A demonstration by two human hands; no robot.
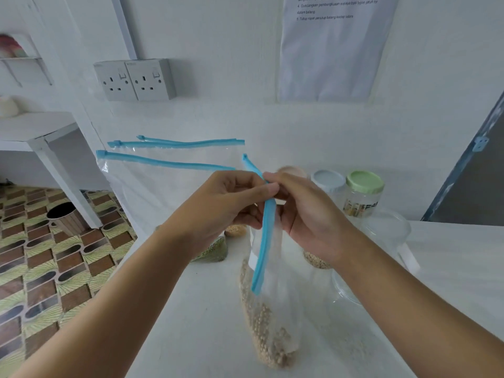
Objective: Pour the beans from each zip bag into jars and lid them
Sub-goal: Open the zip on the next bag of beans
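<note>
The fingers of the left hand (231, 203) and the right hand (308, 216) are pinched on the zip strip (263, 241) — the zip bag (272, 323) of beans stands on the counter (450, 268). Unzipping is judged in hand; next, the strip must be parted fully.

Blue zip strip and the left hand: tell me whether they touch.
Touching. Head view: the left hand pinches the blue zip strip near its top.

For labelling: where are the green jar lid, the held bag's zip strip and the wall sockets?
green jar lid (365, 181), head view, top.
zip strip (261, 255), head view, lower half.
wall sockets (116, 81), head view, left plate.
</note>
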